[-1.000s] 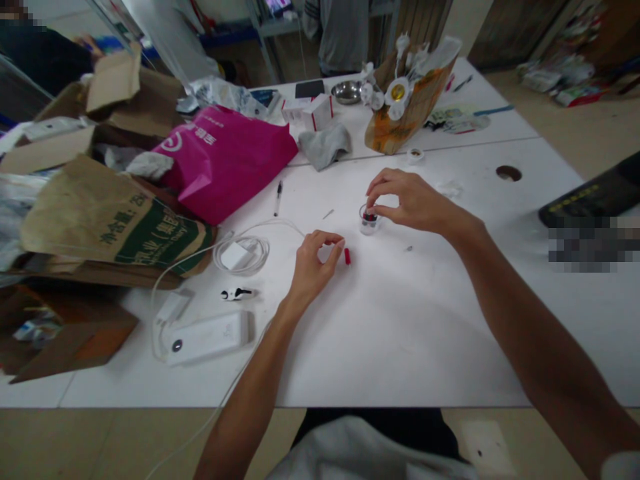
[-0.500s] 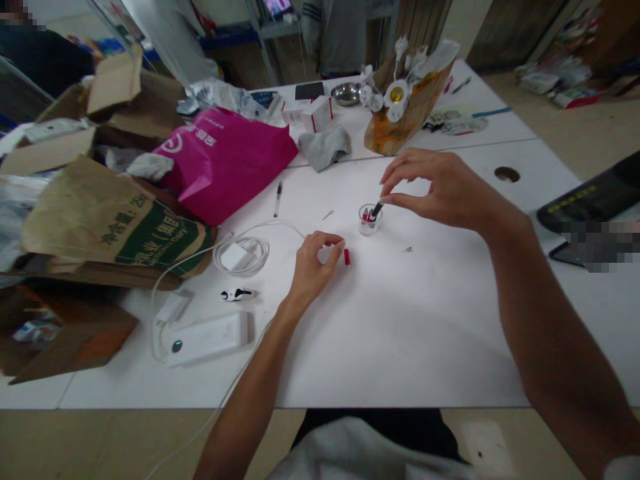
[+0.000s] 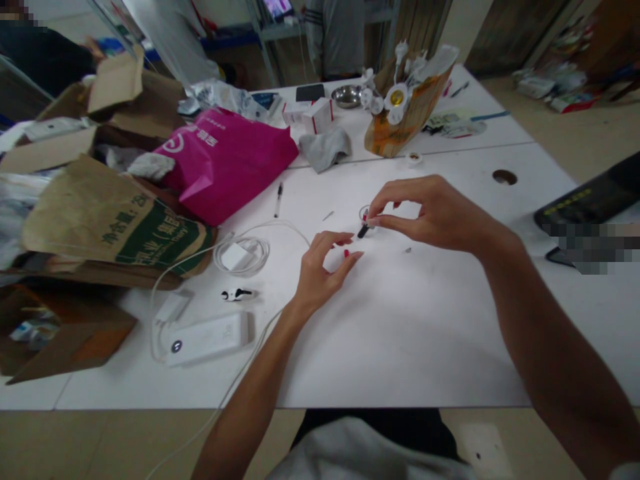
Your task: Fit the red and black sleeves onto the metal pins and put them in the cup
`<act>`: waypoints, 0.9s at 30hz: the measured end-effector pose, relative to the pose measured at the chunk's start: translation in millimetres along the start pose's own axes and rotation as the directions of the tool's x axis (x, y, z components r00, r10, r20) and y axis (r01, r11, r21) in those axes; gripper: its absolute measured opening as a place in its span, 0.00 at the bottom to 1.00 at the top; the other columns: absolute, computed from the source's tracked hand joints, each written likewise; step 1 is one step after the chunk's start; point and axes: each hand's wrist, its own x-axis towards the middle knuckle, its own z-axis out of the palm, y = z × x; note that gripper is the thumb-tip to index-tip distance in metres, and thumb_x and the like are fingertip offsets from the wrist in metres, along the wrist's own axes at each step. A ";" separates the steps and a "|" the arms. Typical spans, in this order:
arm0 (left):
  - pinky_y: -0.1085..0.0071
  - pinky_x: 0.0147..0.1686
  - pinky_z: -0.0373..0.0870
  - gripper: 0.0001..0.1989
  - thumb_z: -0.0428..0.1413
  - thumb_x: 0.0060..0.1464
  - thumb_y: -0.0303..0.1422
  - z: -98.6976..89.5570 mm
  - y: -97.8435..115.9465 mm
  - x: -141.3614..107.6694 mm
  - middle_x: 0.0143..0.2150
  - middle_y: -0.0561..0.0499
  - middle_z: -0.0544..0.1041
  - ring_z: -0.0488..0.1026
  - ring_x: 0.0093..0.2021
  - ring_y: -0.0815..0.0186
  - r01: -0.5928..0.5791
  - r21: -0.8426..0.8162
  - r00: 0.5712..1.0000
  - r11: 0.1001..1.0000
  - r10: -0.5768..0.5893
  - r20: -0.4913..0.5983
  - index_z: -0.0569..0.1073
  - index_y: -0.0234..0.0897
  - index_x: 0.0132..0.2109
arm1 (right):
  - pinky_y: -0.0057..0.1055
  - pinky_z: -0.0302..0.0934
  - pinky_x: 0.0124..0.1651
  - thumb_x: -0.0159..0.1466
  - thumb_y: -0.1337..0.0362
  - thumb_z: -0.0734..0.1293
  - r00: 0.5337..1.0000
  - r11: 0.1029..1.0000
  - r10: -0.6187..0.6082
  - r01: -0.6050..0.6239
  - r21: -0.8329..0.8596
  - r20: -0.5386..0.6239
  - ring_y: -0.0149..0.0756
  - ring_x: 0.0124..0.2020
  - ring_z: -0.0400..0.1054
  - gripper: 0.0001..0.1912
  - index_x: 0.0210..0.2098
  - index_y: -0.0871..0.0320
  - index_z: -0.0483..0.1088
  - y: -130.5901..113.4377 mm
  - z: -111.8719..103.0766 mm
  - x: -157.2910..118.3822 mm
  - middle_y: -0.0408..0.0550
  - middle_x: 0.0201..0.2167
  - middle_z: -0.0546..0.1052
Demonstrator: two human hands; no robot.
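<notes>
My right hand (image 3: 429,215) pinches a small black piece (image 3: 363,231) between thumb and forefinger, just above the white table (image 3: 400,333). Behind its fingers a small clear cup (image 3: 363,212) with small red pieces inside is partly hidden. My left hand (image 3: 323,268) rests on the table a little to the left, fingers spread, holding nothing. A small red piece (image 3: 346,253) lies on the table at its fingertips, partly covered.
A white power bank (image 3: 210,339) with a cable, a coiled charger (image 3: 240,255), a pen (image 3: 279,198) and a small black-and-white part (image 3: 236,294) lie left. A pink bag (image 3: 225,160), brown paper bags and boxes crowd the far left. A keyboard (image 3: 585,200) is on the right.
My right hand lifted a black piece out of the clear cup and carried it down-left toward my left hand. My left hand's fingers opened from a pinch.
</notes>
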 end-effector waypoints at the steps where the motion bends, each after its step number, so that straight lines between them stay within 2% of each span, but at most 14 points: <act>1: 0.57 0.54 0.80 0.15 0.69 0.74 0.43 0.6 1.6 -0.4 0.52 0.45 0.87 0.84 0.53 0.57 -0.004 -0.004 1.000 1.000 0.004 -0.012 0.81 0.43 0.60 | 0.42 0.74 0.52 0.74 0.56 0.76 1.000 1.000 0.004 -0.005 0.009 0.006 0.46 0.44 0.82 0.07 0.42 0.50 0.87 -1.0 3.2 0.0 0.47 0.44 0.90; 4: 0.57 0.53 0.80 0.13 0.69 0.74 0.43 2.3 4.9 -1.0 0.52 0.46 0.88 0.84 0.52 0.58 0.000 -0.009 0.999 1.000 -0.001 -0.039 0.82 0.43 0.58 | 0.42 0.74 0.52 0.74 0.57 0.76 1.000 0.998 0.019 -0.020 0.054 0.022 0.46 0.44 0.82 0.06 0.41 0.49 0.87 -2.7 12.9 -0.7 0.46 0.43 0.90; 9: 0.57 0.53 0.80 0.08 0.65 0.77 0.41 4.1 5.1 -1.3 0.46 0.47 0.88 0.84 0.48 0.59 0.022 -0.013 0.999 1.000 -0.023 -0.040 0.83 0.42 0.50 | 0.43 0.75 0.52 0.74 0.59 0.76 0.999 0.994 0.043 -0.044 0.104 0.007 0.46 0.46 0.82 0.04 0.42 0.49 0.85 2.7 27.7 -13.8 0.45 0.45 0.90; 18: 0.57 0.54 0.81 0.05 0.64 0.77 0.36 14.0 4.3 -7.2 0.48 0.44 0.87 0.84 0.49 0.57 0.005 -0.003 1.000 1.000 -0.005 0.021 0.84 0.41 0.53 | 0.44 0.75 0.50 0.76 0.53 0.75 0.966 0.961 0.220 -0.190 0.202 -0.135 0.45 0.43 0.81 0.09 0.47 0.50 0.84 33.7 67.4 -70.5 0.48 0.44 0.88; 22: 0.56 0.55 0.82 0.05 0.65 0.76 0.34 19.0 1.9 -10.9 0.49 0.44 0.87 0.84 0.50 0.57 -0.005 -0.004 0.999 1.000 0.005 0.043 0.84 0.41 0.54 | 0.45 0.75 0.50 0.76 0.51 0.74 0.947 0.928 0.292 -0.246 0.280 -0.134 0.46 0.43 0.81 0.11 0.46 0.50 0.84 45.8 85.9 -82.8 0.47 0.42 0.88; 27: 0.55 0.54 0.82 0.05 0.66 0.76 0.35 21.7 -1.2 -11.8 0.49 0.45 0.88 0.84 0.50 0.56 0.005 0.033 0.999 0.999 -0.007 0.051 0.85 0.43 0.53 | 0.47 0.75 0.52 0.75 0.49 0.77 0.933 0.878 0.336 -0.261 0.402 -0.127 0.46 0.45 0.80 0.11 0.48 0.49 0.84 52.5 98.2 -90.5 0.48 0.45 0.87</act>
